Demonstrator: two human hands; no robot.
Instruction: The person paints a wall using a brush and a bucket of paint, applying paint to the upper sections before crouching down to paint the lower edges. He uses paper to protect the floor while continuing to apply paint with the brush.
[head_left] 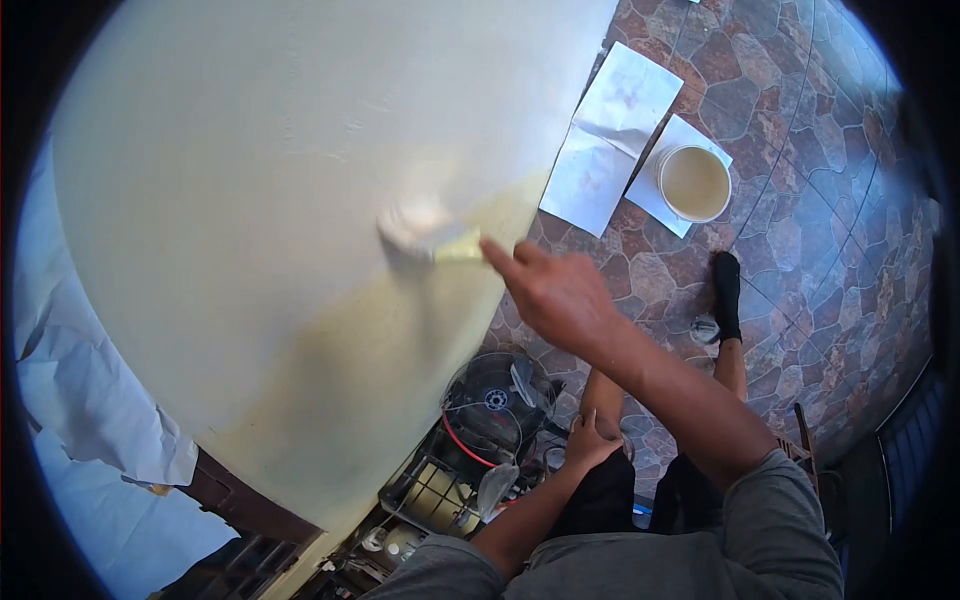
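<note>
My right hand [562, 298] is wrapped round the pale yellow-green handle of a wide brush [462, 247]. The brush's light bristle end, blurred by motion, is at the surface of a cream wall [250, 150]. Around the brush the wall looks whiter, while a yellower patch shows lower down and near the wall's edge. My left hand [592, 441] rests on my bent knee, its fingers spread over it, holding nothing. A round tub of cream-coloured paint [694, 184] stands on a white sheet on the floor, beyond my right hand.
White paper sheets [612, 135] lie along the wall's base on the stone-patterned floor [790, 200]. A dark fan [496, 398] and a black crate [436, 496] stand below the wall, near my left arm. White sheeting [95, 370] hangs at the far left.
</note>
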